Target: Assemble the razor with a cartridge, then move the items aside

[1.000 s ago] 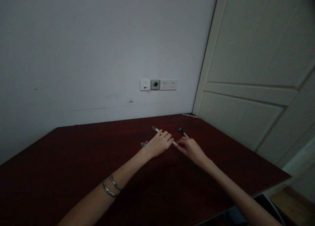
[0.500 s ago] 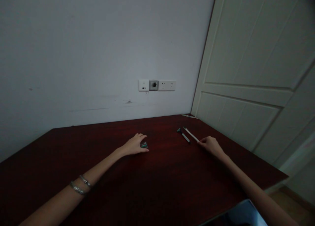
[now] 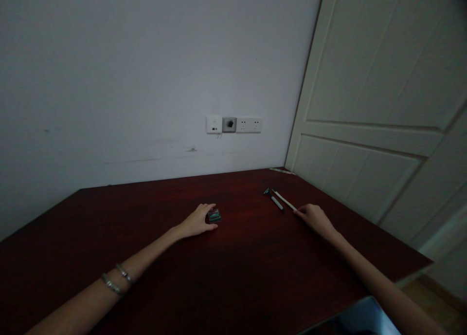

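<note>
My left hand reaches over the table with thumb and fingers apart, around the near side of a small clear box with teal parts in it. I cannot tell whether the fingertips touch the box. On the right, my right hand pinches the near end of a thin white stick with a dark tip at its far end. Just left of the stick lies a razor with a grey-and-black handle, its head pointing away from me.
The dark red table meets a pale wall with sockets. A white panelled door stands along the right side. A flat strip lies in the far corner. A dark glossy panel shows at the near right edge.
My left hand has drawn back slightly to the left, showing more of the clear box between its fingers. My right hand keeps its pinch on the white stick. The view has shifted slightly.
</note>
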`<act>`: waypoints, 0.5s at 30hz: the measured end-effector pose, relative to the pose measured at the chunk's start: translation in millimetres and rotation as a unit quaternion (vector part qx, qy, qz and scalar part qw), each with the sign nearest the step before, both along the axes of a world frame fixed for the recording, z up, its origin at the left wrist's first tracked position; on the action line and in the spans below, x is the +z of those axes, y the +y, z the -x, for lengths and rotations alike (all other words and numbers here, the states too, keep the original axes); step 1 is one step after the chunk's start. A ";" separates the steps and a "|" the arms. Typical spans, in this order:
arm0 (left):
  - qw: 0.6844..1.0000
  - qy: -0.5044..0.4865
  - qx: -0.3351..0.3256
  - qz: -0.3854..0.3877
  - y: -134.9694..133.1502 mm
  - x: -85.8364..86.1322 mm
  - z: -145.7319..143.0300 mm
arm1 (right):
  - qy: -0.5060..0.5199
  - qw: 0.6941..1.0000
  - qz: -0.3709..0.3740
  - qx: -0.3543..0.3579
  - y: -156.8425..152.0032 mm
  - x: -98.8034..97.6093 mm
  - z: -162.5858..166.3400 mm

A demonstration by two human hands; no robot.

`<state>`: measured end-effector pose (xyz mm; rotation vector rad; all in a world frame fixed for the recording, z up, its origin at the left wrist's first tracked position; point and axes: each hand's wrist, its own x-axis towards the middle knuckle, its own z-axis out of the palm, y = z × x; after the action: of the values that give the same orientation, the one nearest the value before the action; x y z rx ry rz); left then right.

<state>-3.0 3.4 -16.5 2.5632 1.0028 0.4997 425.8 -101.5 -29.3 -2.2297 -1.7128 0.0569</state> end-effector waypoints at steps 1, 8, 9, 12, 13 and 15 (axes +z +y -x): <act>1.000 -0.001 0.005 0.004 0.4 -0.1 0.3 | -0.002 1.000 0.000 0.001 -0.6 0.0 0.2; 0.999 -0.032 0.010 0.011 2.3 -0.2 1.6 | -0.022 0.999 -0.042 -0.022 -7.5 19.6 5.0; 0.999 -0.038 0.012 0.015 2.3 0.2 0.7 | -0.022 0.998 -0.053 -0.008 -7.6 24.8 8.6; 0.998 -0.058 0.008 0.018 0.0 2.7 -6.6 | -0.002 0.994 -0.073 0.083 -5.9 40.6 29.8; 0.998 -0.064 0.003 0.016 -1.8 4.1 -10.8 | 0.007 0.989 -0.076 0.124 -5.0 45.4 40.3; 0.997 -0.072 -0.012 0.009 -7.2 7.7 -21.5 | 0.024 0.974 -0.071 0.214 -3.3 54.2 64.7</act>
<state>18.4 -3.8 -8.8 2.4800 0.9203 0.6563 361.1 -104.9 24.9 -1.7116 -2.0687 0.0839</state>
